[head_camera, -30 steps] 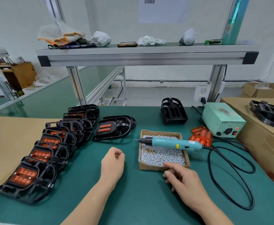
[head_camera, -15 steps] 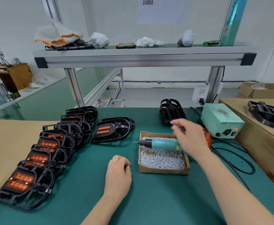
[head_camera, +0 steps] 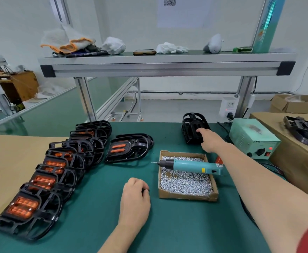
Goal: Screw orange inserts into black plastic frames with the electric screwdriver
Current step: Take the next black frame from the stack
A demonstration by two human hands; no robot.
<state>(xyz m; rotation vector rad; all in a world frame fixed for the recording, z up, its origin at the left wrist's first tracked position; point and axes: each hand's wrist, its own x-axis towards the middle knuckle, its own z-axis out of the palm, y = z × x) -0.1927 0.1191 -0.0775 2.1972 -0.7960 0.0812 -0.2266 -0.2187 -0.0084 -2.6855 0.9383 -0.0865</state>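
Note:
My right hand [head_camera: 210, 140] reaches far over the table, and its fingertips touch a stack of empty black frames [head_camera: 193, 127] at the back. My left hand [head_camera: 135, 196] rests on the green mat as a loose fist holding nothing visible. The teal electric screwdriver [head_camera: 191, 166] lies across a cardboard tray of small silver screws [head_camera: 186, 181]. A row of black frames with orange inserts [head_camera: 45, 179] overlaps along the left. One more fitted frame [head_camera: 129, 147] lies beside the row. Loose orange inserts are mostly hidden behind my right forearm.
A pale green power supply [head_camera: 251, 138] with a red light stands at the right, its black cable running down the mat. A cardboard box [head_camera: 295, 152] at the right edge carries another black frame [head_camera: 304, 129]. An aluminium shelf [head_camera: 167, 64] spans overhead. Cardboard sheet [head_camera: 9, 161] covers the left.
My right hand went from the mat near the screw tray, over the screwdriver, to the black frame stack at the back. My left hand stayed put.

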